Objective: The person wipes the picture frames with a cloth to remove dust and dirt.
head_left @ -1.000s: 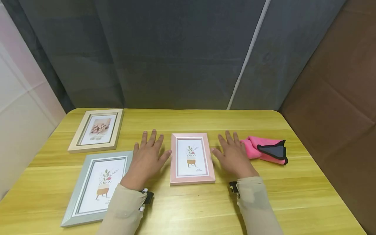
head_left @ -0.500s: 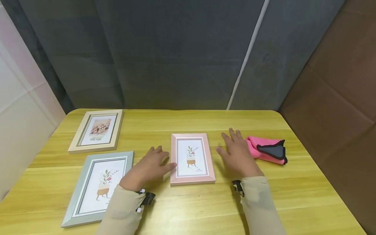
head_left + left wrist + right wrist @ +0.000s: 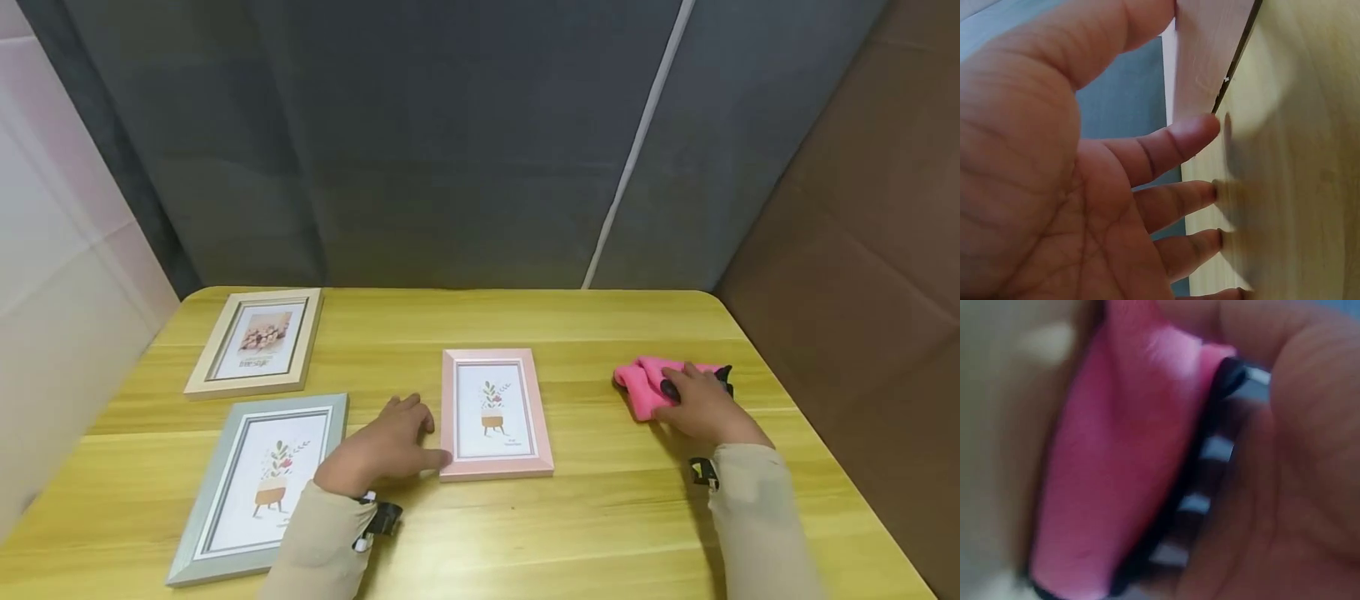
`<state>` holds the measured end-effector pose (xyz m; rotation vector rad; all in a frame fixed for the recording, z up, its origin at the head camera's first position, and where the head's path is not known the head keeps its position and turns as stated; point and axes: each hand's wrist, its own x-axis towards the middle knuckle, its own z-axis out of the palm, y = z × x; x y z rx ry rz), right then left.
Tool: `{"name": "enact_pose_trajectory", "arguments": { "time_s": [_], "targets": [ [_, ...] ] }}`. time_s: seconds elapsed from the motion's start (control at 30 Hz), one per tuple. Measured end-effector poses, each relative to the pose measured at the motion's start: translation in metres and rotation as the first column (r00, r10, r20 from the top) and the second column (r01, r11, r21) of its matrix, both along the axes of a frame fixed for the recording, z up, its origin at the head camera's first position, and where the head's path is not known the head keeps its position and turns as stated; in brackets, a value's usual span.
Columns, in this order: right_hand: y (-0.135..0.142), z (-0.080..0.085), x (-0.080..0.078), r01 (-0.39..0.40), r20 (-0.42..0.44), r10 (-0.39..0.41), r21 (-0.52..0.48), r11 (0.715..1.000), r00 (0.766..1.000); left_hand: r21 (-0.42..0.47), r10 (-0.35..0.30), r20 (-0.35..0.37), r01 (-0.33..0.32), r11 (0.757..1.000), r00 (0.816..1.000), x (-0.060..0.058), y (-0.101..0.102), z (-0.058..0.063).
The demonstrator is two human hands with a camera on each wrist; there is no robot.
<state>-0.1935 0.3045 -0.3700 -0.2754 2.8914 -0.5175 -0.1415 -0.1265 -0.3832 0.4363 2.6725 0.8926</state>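
A pink picture frame (image 3: pixel 495 470) lies flat in the middle of the table, with a potted-plant print inside it. My left hand (image 3: pixel 390 443) is at its left side. The thumb meets the frame's lower left edge, while the other fingertips come down to the wood beside it; the left wrist view shows these fingers spread apart. Over on the right, my right hand (image 3: pixel 701 407) grips a folded pink cloth (image 3: pixel 641 392) with black edging. In the blurred right wrist view the thumb and fingers are on either side of the cloth (image 3: pixel 1122 462), part of which the hand hides.
A grey-green picture frame (image 3: pixel 206 500) lies at the left, partly under my left forearm in this view. Behind it is a cream picture frame (image 3: pixel 311 342) with a photo. A dark curtain (image 3: pixel 465 150) hangs along the wooden table's (image 3: pixel 585 517) back edge.
My right hand has moved right, from beside the pink frame onto the pink cloth, and taken hold of it. The left hand has drawn its fingers in and lowered to the frame's lower left edge.
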Motion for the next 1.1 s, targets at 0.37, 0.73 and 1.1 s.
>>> {"name": "enact_pose_trajectory", "arguments": {
  "time_s": [0.37, 0.73, 1.1],
  "targets": [
    [-0.003, -0.009, -0.016, -0.104, -0.176, 0.08, -0.131, 0.986, 0.981, -0.069, 0.036, 0.046, -0.033, 0.997, 0.998, 0.0, -0.001, 0.006],
    [-0.132, 0.01, -0.021, -0.202, -0.245, 0.156, -0.176, 0.963, 0.957, -0.099, 0.042, 0.048, -0.037, 0.994, 0.998, -0.005, 0.001, 0.004],
    [-0.172, -0.013, -0.046, -0.202, -0.052, 0.202, 0.018, 0.979, 0.978, -0.127, 0.068, 0.061, -0.06, 0.99, 0.996, -0.004, 0.005, 0.004]
  ]
}}
